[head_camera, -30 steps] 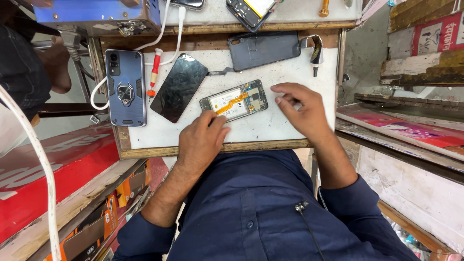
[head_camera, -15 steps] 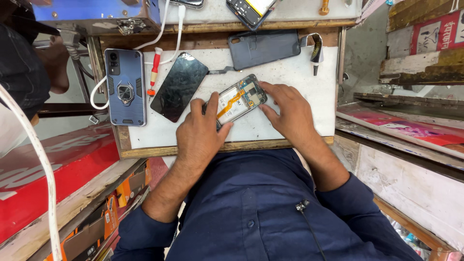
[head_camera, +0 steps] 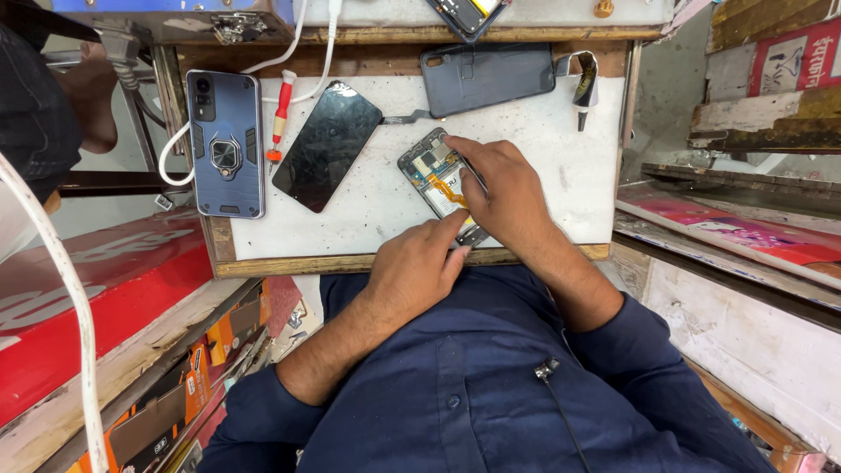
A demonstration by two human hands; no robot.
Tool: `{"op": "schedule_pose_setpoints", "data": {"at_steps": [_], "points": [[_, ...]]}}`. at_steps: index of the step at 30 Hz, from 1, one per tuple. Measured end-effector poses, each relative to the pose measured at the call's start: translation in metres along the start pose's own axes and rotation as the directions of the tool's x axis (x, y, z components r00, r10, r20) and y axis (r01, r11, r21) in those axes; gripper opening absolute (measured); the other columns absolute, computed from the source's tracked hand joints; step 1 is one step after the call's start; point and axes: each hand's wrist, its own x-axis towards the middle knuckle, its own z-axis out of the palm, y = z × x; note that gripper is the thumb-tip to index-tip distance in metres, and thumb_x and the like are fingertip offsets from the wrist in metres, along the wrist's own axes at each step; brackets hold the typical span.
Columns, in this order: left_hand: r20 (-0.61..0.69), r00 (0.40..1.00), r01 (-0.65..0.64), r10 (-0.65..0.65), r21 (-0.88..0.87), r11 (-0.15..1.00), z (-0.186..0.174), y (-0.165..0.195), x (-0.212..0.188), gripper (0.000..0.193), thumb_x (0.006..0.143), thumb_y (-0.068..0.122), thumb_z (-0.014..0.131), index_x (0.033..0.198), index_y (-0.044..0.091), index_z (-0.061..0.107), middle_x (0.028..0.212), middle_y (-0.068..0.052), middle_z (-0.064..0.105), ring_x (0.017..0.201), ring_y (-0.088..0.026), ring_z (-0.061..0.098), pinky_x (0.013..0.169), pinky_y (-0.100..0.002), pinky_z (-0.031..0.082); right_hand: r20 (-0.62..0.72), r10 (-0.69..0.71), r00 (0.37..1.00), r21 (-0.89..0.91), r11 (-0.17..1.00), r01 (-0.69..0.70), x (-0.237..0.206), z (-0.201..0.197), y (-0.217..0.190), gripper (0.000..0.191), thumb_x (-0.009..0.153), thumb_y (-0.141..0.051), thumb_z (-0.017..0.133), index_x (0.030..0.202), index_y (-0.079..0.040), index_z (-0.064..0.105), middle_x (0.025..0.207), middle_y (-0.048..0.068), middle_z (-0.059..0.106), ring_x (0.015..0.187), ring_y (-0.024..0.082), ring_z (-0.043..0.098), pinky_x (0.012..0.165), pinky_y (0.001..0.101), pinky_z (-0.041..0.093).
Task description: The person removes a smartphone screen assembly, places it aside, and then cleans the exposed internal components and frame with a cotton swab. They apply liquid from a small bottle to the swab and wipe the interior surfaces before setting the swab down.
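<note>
The opened phone [head_camera: 435,180] is lying on the white surface [head_camera: 385,210], close to the near wooden edge and a little right of the middle. Its long axis is running diagonally: the camera end is pointing up and to the left, away from the person, and the other end is slanting down toward the near edge, where it is disappearing under the two hands. Its back is off, so the circuit parts and an orange ribbon are showing.

The right hand [head_camera: 508,188] is lying over the phone's right side, fingers curled narrow and fingertips pressing along its upper right rim. The left hand [head_camera: 412,267] is reaching across the near edge, fingers close together and its fingertips touching the phone's lower end. Both are holding the phone down against the surface; I cannot tell whether either is gripping a tool.

There is open room on the surface to the left of the phone, between it and the black glass panel [head_camera: 327,146], which is lying tilted on its own diagonal. Further left, a blue phone in a ring case [head_camera: 226,143] is resting upright along the left edge, with a red screwdriver [head_camera: 280,114] just beside it. A dark back cover [head_camera: 486,77] is sitting at the far edge, well apart from the hands, with tweezers [head_camera: 406,117] at its left corner. To the right of the right hand a bare strip is reaching to the surface's right edge.
</note>
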Motion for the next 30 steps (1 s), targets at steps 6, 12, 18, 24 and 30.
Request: {"op": "schedule_pose_setpoints", "data": {"at_steps": [6, 12, 18, 24, 30], "points": [[-0.244, 0.969, 0.042, -0.044, -0.013, 0.999, -0.016, -0.025, 0.004, 0.029, 0.098, 0.016, 0.067, 0.125, 0.007, 0.064, 0.106, -0.014, 0.071, 0.092, -0.034, 0.071, 0.077, -0.044, 0.058, 0.0, -0.117, 0.993, -0.066, 0.991, 0.116, -0.01, -0.003, -0.011, 0.05, 0.09, -0.013, 0.075, 0.137, -0.006, 0.063, 0.14, 0.018, 0.064, 0.123, 0.035, 0.059, 0.105, 0.0448, 0.049], [-0.199, 0.97, 0.145, -0.139, 0.016, 0.989, -0.034, -0.044, 0.005, 0.03, 0.098, 0.011, 0.065, 0.128, 0.006, 0.065, 0.1, -0.012, 0.07, 0.086, -0.031, 0.072, 0.072, -0.042, 0.057, 0.1, -0.13, 0.986, -0.243, 0.958, 0.151, -0.026, 0.004, -0.02, 0.063, 0.08, -0.031, 0.083, 0.137, -0.012, 0.064, 0.151, 0.023, 0.048, 0.133, 0.04, 0.048, 0.101, 0.0517, 0.042], [-0.184, 0.979, 0.101, -0.083, 0.096, 0.99, -0.036, -0.04, 0.007, 0.037, 0.097, 0.01, 0.065, 0.134, 0.007, 0.064, 0.102, -0.011, 0.068, 0.084, -0.031, 0.071, 0.071, -0.042, 0.057, 0.249, -0.209, 0.946, -0.217, 0.94, 0.265, -0.014, -0.01, -0.009, 0.067, 0.08, -0.025, 0.082, 0.143, -0.017, 0.06, 0.156, 0.019, 0.047, 0.138, 0.037, 0.046, 0.103, 0.0504, 0.042], [-0.255, 0.967, 0.028, -0.009, 0.072, 0.997, -0.032, -0.04, 0.003, 0.029, 0.095, 0.01, 0.07, 0.124, 0.008, 0.068, 0.102, -0.009, 0.067, 0.087, -0.03, 0.071, 0.072, -0.04, 0.057, 0.321, -0.221, 0.921, -0.237, 0.923, 0.305, -0.007, -0.017, -0.007, 0.073, 0.077, -0.022, 0.081, 0.146, -0.017, 0.058, 0.156, 0.017, 0.047, 0.142, 0.038, 0.043, 0.101, 0.051, 0.04], [-0.281, 0.96, 0.009, 0.012, 0.073, 0.997, -0.019, -0.038, 0.01, 0.015, 0.092, 0.01, 0.075, 0.107, 0.01, 0.072, 0.096, -0.005, 0.066, 0.085, -0.027, 0.071, 0.071, -0.039, 0.057, 0.283, -0.193, 0.94, -0.142, 0.96, 0.24, -0.007, -0.014, -0.005, 0.076, 0.076, -0.018, 0.08, 0.148, -0.013, 0.056, 0.157, 0.014, 0.05, 0.144, 0.035, 0.043, 0.106, 0.0494, 0.036]]}}
